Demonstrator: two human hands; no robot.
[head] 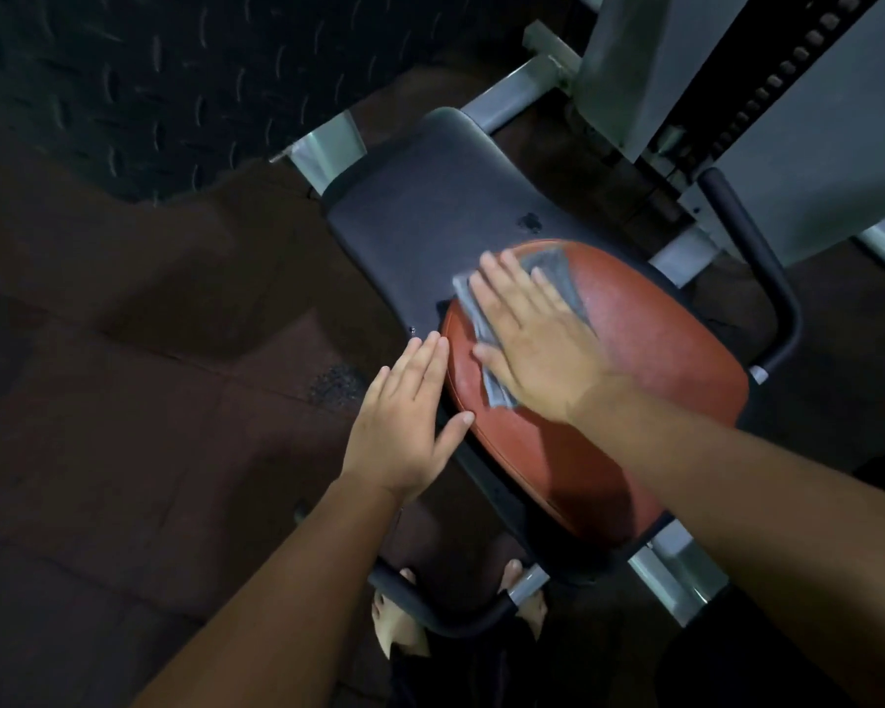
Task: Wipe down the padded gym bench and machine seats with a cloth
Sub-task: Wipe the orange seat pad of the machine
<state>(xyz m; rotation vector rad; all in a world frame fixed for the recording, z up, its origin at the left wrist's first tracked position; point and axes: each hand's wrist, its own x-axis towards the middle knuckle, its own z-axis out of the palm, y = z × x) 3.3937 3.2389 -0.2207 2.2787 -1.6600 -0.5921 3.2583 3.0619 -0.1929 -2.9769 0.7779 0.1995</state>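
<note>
Dark floor [149,401] around red seat [660,360]: flat right hand [537,339] presses cloth [558,268] running far-right to near-left, flat left hand [404,426] alongside.

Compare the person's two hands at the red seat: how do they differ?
The right hand presses a grey cloth flat onto the red seat; the left hand holds nothing. The right hand lies on the seat's top, the left hand at its left edge. Both are open, fingers straight.
</note>
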